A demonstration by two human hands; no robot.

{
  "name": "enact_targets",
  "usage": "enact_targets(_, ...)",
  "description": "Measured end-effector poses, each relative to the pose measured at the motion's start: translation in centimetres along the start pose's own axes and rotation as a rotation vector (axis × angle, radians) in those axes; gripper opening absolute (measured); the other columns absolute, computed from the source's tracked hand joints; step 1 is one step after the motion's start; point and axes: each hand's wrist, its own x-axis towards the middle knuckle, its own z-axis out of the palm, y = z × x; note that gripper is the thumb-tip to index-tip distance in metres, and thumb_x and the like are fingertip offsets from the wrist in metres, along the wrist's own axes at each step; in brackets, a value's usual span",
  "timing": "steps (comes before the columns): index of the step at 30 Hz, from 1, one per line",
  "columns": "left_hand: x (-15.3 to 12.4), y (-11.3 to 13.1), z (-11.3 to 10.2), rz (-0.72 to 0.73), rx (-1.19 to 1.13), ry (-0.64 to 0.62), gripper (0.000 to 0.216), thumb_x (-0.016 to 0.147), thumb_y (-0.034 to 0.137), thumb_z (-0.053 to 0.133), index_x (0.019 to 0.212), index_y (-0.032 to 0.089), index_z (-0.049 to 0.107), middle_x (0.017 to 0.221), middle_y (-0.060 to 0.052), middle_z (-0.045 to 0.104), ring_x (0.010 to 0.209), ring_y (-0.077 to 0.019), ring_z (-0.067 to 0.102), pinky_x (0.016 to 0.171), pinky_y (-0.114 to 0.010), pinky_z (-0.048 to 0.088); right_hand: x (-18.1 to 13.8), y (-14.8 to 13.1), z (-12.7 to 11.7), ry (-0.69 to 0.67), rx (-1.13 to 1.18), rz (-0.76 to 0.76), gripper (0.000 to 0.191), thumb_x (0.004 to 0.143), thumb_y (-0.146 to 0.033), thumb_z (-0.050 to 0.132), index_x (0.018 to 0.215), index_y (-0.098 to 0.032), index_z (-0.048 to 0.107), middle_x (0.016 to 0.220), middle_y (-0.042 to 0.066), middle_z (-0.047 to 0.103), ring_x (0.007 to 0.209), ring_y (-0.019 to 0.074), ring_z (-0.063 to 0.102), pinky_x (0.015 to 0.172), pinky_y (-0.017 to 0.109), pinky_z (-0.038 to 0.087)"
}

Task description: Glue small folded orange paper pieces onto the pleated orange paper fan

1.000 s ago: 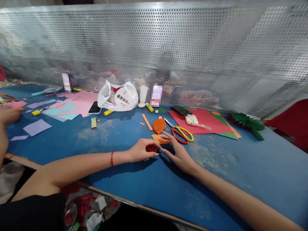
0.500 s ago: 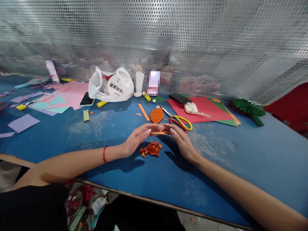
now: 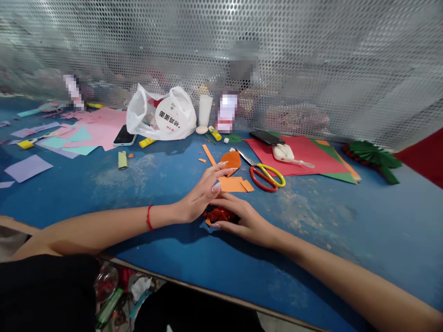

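Orange paper scraps [image 3: 218,215] lie in one pile beneath your loosely cupped right hand [image 3: 247,219], perhaps touching it; your left hand [image 3: 200,196] slants alongside, fingers straight. Beyond lies one pair of scissors [image 3: 259,166].

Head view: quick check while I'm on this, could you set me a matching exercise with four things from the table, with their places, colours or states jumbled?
Things:
1. scissors
2. right hand
3. white plastic bag
4. pleated green paper piece

Places, colours or states:
A. between a phone and the white cup
B. to the right of the red sheet
C. curved around the red-orange paper scraps
D. one red handle loop, one yellow

Pairs: 1-D, 2-C, 3-A, 4-B
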Motion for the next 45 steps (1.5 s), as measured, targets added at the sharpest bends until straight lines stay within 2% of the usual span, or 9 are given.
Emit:
enact_targets(7, -0.5, 0.6, 0.5, 0.011, -0.022, -0.014, 0.051, 0.103, 0.050, 0.026, 0.144, 0.024, 0.043, 0.153, -0.010, 0.041, 0.145, -0.0228, 0.033, 0.123, -0.044, 0.023, -0.2, 0.0, -0.5, 0.026, 0.057, -0.063, 0.041, 0.089, -0.027, 0.069, 0.129, -0.021, 0.060, 0.132, 0.011, 0.062, 0.121, 0.0204, 0.060, 0.103, 0.035, 0.049)
enact_targets(11, -0.4, 0.3, 0.7, -0.043, -0.046, 0.019, 0.050, 0.102, 0.052, 0.029, 0.140, 0.025, 0.049, 0.151, -0.009, 0.045, 0.143, -0.0246, 0.037, 0.121, -0.045, 0.027, -0.3, -0.1, -0.6, -0.070, 0.050, -0.072, 0.049, 0.090, -0.028, 0.069, 0.136, -0.020, 0.054, 0.132, 0.010, 0.064, 0.121, 0.0187, 0.060, 0.105, 0.035, 0.048)
enact_targets(16, 0.2, -0.3, 0.7, -0.229, -0.138, 0.002, 0.053, 0.101, 0.055, 0.030, 0.130, 0.020, 0.059, 0.144, -0.010, 0.054, 0.137, -0.0256, 0.046, 0.119, -0.047, 0.031, -0.3, -0.3, 0.0, -0.166, -0.197, -0.218, 0.033, 0.098, -0.024, 0.053, 0.130, -0.016, 0.060, 0.132, 0.010, 0.064, 0.130, 0.0200, 0.052, 0.111, 0.038, 0.043)
enact_targets(22, 0.4, -0.1, 0.5, -0.252, -0.128, -0.032, 0.056, 0.100, 0.056, 0.033, 0.120, 0.016, 0.066, 0.137, -0.013, 0.060, 0.136, -0.0259, 0.048, 0.120, -0.046, 0.030, -0.4, -1.0, 0.4, -0.197, -0.526, -0.350, 0.038, 0.101, -0.026, 0.046, 0.135, -0.014, 0.056, 0.137, 0.008, 0.062, 0.133, 0.0253, 0.050, 0.113, 0.045, 0.041)
enact_targets(30, 0.4, 0.2, 0.1, -0.247, -0.164, 0.040, 0.044, 0.099, 0.046, 0.043, 0.101, 0.015, 0.074, 0.122, -0.012, 0.070, 0.127, -0.0254, 0.058, 0.115, -0.044, 0.036, -1.3, -0.9, 0.3, 0.037, -0.633, -0.416, 0.023, 0.096, -0.025, 0.056, 0.113, -0.013, 0.067, 0.105, 0.007, 0.074, 0.101, 0.0206, 0.067, 0.106, 0.043, 0.045)
enact_targets(35, 0.7, -0.2, -0.2, -0.421, -0.222, 0.024, 0.029, 0.093, 0.033, 0.054, 0.091, 0.013, 0.075, 0.105, -0.010, 0.076, 0.110, -0.0229, 0.067, 0.108, -0.039, 0.044, -1.4, -1.2, 0.0, 0.055, -0.591, -0.365, 0.022, 0.095, -0.026, 0.055, 0.082, -0.015, 0.067, 0.079, 0.006, 0.067, 0.079, 0.0178, 0.063, 0.094, 0.040, 0.051)
enact_targets(37, 0.8, -0.3, -0.3, -0.449, -0.236, 0.018, 0.026, 0.091, 0.031, 0.056, 0.089, 0.013, 0.075, 0.106, -0.010, 0.076, 0.111, -0.0227, 0.066, 0.108, -0.039, 0.044, -1.4, -1.2, -0.1, 0.079, -0.591, -0.354, 0.019, 0.094, -0.026, 0.057, 0.082, -0.016, 0.068, 0.082, 0.007, 0.067, 0.081, 0.0186, 0.063, 0.093, 0.041, 0.051)
enact_targets(42, 0.8, -0.1, -0.3, -0.475, -0.257, 0.023, 0.025, 0.089, 0.031, 0.059, 0.087, 0.013, 0.075, 0.108, -0.011, 0.075, 0.115, -0.0236, 0.065, 0.107, -0.039, 0.045, -1.3, -1.0, -0.2, -0.017, -0.611, -0.404, 0.026, 0.095, -0.021, 0.054, 0.117, -0.019, 0.067, 0.119, 0.007, 0.071, 0.112, 0.0223, 0.063, 0.105, 0.044, 0.047)
enact_targets(45, 0.8, -0.2, -0.3, -0.481, -0.228, 0.029, 0.025, 0.089, 0.032, 0.059, 0.087, 0.013, 0.076, 0.105, -0.011, 0.076, 0.114, -0.0247, 0.066, 0.106, -0.040, 0.046, -1.5, -0.7, 0.0, 0.092, -0.737, -0.299, 0.025, 0.095, -0.016, 0.052, 0.113, -0.016, 0.070, 0.117, 0.007, 0.073, 0.109, 0.0246, 0.067, 0.100, 0.044, 0.053)
